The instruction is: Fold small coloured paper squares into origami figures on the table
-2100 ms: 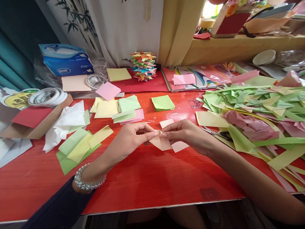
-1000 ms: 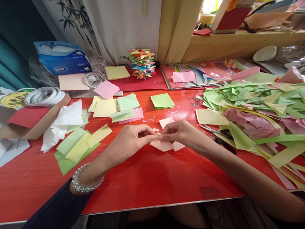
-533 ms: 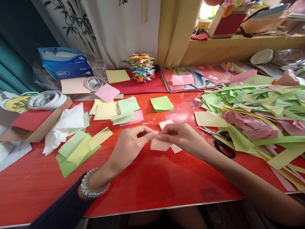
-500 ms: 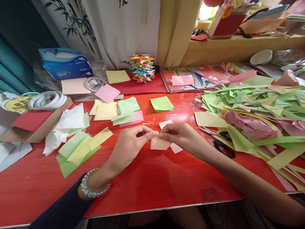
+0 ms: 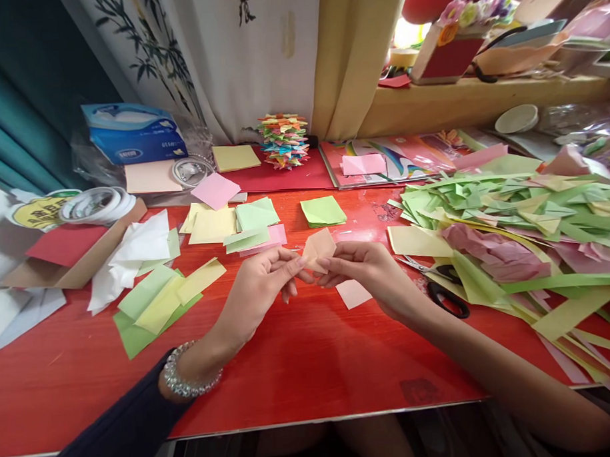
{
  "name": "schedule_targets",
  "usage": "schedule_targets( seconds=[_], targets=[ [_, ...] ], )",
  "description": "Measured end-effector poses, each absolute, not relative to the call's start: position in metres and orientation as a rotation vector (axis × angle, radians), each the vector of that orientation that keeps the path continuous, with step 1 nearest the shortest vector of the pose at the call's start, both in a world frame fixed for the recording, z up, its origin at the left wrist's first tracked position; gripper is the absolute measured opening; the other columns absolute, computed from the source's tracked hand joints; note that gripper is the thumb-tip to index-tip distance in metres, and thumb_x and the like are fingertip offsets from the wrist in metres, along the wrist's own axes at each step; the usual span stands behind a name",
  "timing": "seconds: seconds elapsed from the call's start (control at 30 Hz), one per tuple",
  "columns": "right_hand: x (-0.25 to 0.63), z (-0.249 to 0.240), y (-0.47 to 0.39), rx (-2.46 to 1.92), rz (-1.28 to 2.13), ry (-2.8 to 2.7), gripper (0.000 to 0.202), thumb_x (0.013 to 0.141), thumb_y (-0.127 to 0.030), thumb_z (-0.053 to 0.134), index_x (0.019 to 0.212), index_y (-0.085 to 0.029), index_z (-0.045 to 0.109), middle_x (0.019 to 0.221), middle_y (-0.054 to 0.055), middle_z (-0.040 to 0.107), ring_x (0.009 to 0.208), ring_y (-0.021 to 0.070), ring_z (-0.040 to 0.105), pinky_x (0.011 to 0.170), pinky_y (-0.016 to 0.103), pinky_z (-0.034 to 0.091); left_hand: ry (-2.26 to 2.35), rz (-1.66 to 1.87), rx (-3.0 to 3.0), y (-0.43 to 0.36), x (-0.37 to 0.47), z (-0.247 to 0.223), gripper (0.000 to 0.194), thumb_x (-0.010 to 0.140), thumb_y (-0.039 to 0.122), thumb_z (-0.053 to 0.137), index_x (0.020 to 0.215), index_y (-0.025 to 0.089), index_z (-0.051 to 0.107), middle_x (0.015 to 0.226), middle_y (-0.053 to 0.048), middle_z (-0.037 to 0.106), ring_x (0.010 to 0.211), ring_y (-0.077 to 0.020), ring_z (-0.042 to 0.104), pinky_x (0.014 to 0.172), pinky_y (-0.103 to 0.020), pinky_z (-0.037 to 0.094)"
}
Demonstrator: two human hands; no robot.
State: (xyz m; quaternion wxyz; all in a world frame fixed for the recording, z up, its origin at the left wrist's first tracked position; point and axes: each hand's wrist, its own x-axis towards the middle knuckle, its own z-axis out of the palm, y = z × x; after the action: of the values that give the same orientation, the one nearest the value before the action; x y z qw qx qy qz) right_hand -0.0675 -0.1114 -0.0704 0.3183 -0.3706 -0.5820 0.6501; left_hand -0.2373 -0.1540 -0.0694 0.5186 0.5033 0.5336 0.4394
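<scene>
Between my two hands is a small peach sheet of folding paper (image 5: 319, 246), creased and partly folded, held above the red table. My left hand (image 5: 264, 283) pinches its left lower edge between thumb and fingers. From the other side, my right hand (image 5: 361, 270) grips the right lower edge the same way. A pale pink paper square (image 5: 354, 294) lies on the table just below my right hand. Beyond the hands sits a stack of green paper squares (image 5: 323, 211). The fingertips cover the lower part of the peach paper.
Black-handled scissors (image 5: 446, 299) lie right of my right forearm, beside a heap of green folded strips (image 5: 484, 202). Yellow and green papers (image 5: 162, 300) are at left. A colourful folded-paper stack (image 5: 284, 141) stands at the back, near a blue tissue pack (image 5: 131, 134).
The peach paper has been raised and turned, so its wide part now points up instead of hanging below the fingers. Both hands still hold it.
</scene>
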Motion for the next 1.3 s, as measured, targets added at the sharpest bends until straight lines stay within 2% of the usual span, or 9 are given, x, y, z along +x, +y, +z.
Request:
schedule_targets(
  seconds=[0.1, 0.23, 0.4, 0.6, 0.8, 1.0, 1.17, 1.23, 1.3],
  targets=[
    [-0.0669, -0.0717, -0.1104, -0.993, 1.686, -1.536, 0.020, 0.075, -0.033, 0.062, 0.073, -0.013, 0.062, 0.066, 0.001, 0.065, 0.062, 0.0116, 0.064, 0.062, 0.023, 0.052, 1.294, 1.005, 1.272, -0.1551, -0.2368, -0.0704, 0.021, 0.080, 0.037, 0.054, 0.084, 0.016, 0.058, 0.071, -0.003, 0.063, 0.054, -0.0092, 0.049, 0.048, -0.020, 0.042],
    [-0.0666, -0.0711, -0.1109, -0.960, 1.714, -1.572, 0.019, 0.074, -0.033, 0.063, 0.074, -0.014, 0.063, 0.070, 0.002, 0.066, 0.064, 0.0117, 0.064, 0.063, 0.023, 0.052, 1.330, 0.998, 1.321, -0.1557, -0.2372, -0.0718, 0.019, 0.081, 0.035, 0.053, 0.082, 0.017, 0.057, 0.072, -0.002, 0.062, 0.056, -0.0100, 0.049, 0.050, -0.021, 0.042],
    [-0.0664, -0.0700, -0.1109, -0.991, 1.694, -1.657, 0.020, 0.075, -0.033, 0.062, 0.073, -0.013, 0.064, 0.066, 0.002, 0.065, 0.060, 0.0110, 0.063, 0.060, 0.023, 0.051, 1.310, 0.972, 1.354, -0.1554, -0.2362, -0.0688, 0.015, 0.080, 0.031, 0.054, 0.081, 0.017, 0.058, 0.077, -0.001, 0.060, 0.066, -0.0111, 0.050, 0.057, -0.021, 0.043],
    [-0.0670, -0.0702, -0.1100, -1.033, 1.686, -1.700, 0.020, 0.075, -0.033, 0.062, 0.075, -0.013, 0.064, 0.066, 0.002, 0.064, 0.061, 0.0114, 0.063, 0.060, 0.023, 0.051, 1.289, 0.955, 1.381, -0.1548, -0.2374, -0.0692, 0.013, 0.080, 0.029, 0.056, 0.076, 0.017, 0.059, 0.071, 0.002, 0.056, 0.063, -0.0080, 0.050, 0.061, -0.020, 0.041],
    [-0.0668, -0.0680, -0.1100, -1.043, 1.713, -1.718, 0.018, 0.073, -0.031, 0.064, 0.068, -0.013, 0.062, 0.062, 0.001, 0.062, 0.058, 0.0118, 0.061, 0.058, 0.024, 0.050, 1.283, 1.090, 1.330, -0.1536, -0.2386, -0.0716, 0.010, 0.079, 0.026, 0.059, 0.085, 0.019, 0.059, 0.070, 0.003, 0.056, 0.066, -0.0082, 0.052, 0.063, -0.019, 0.042],
    [-0.0658, -0.0669, -0.1095, -0.933, 1.732, -1.611, 0.018, 0.074, -0.028, 0.062, 0.086, -0.015, 0.066, 0.079, 0.003, 0.066, 0.074, 0.0140, 0.063, 0.068, 0.027, 0.052, 1.286, 1.128, 1.298, -0.1537, -0.2376, -0.0664, 0.011, 0.079, 0.026, 0.060, 0.076, 0.015, 0.059, 0.065, 0.002, 0.057, 0.063, -0.0083, 0.052, 0.061, -0.019, 0.044],
    [-0.0650, -0.0692, -0.1097, -0.933, 1.686, -1.529, 0.016, 0.075, -0.025, 0.061, 0.088, -0.017, 0.065, 0.071, 0.001, 0.066, 0.066, 0.0134, 0.063, 0.063, 0.027, 0.053, 1.244, 1.156, 1.234, -0.1541, -0.2375, -0.0646, 0.010, 0.076, 0.025, 0.062, 0.085, 0.019, 0.063, 0.074, 0.001, 0.064, 0.068, -0.0089, 0.057, 0.061, -0.017, 0.046],
    [-0.0649, -0.0692, -0.1103, -0.902, 1.693, -1.500, 0.017, 0.076, -0.024, 0.061, 0.092, -0.019, 0.064, 0.067, 0.000, 0.066, 0.064, 0.0130, 0.063, 0.062, 0.026, 0.053, 1.224, 1.162, 1.217, -0.1537, -0.2373, -0.0646, 0.016, 0.077, 0.024, 0.062, 0.092, 0.021, 0.064, 0.072, 0.001, 0.064, 0.067, -0.0094, 0.058, 0.061, -0.017, 0.047],
    [-0.0649, -0.0691, -0.1109, -0.864, 1.708, -1.474, 0.015, 0.077, -0.023, 0.061, 0.091, -0.020, 0.064, 0.069, 0.000, 0.066, 0.065, 0.0121, 0.063, 0.061, 0.025, 0.053, 1.201, 1.176, 1.191, -0.1534, -0.2370, -0.0648, 0.015, 0.077, 0.023, 0.062, 0.091, 0.021, 0.066, 0.072, 0.001, 0.065, 0.067, -0.0096, 0.059, 0.061, -0.017, 0.048]
  ],
)
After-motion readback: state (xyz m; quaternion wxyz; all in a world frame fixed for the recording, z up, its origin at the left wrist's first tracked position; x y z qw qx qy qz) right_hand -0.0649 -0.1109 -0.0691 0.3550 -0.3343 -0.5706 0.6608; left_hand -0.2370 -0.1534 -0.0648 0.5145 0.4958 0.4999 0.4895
